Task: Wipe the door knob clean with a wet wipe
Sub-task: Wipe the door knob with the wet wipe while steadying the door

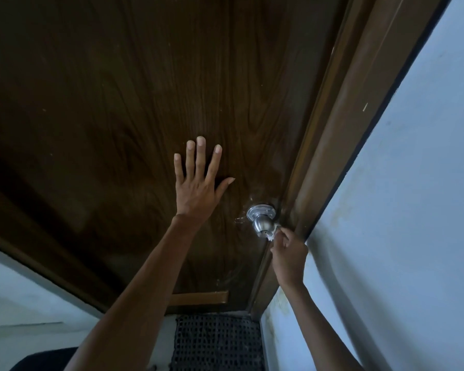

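My left hand (pixel 196 188) lies flat against the dark wooden door (pixel 118 103), palm to the panel, all 5 fingers spread wide and straight, the thumb angled out toward the knob side. It holds nothing; it only presses on the wood, up and to the left of the door knob (pixel 263 226).

My right hand (pixel 289 254) is curled into a loose pinch just below and to the right of the knob. The fingertips are bunched together around a small wad of white wet wipe (pixel 273 234), and that wad is pressed against the right-hand side of the knob's round silver ball. Only a little of the wipe shows between my fingertips and the metal; the rest is hidden inside my grip. The other fingers of that hand are folded in toward the palm, so the hand reads as closed on the wipe.

The knob stands out from its round silver plate (pixel 260 211) near the door's right edge, close beside the brown door frame (pixel 340 162). A pale blue wall (pixel 413 210) runs to the right of the frame, and a dark perforated mat (pixel 217 341) lies on the floor at the foot of the door.
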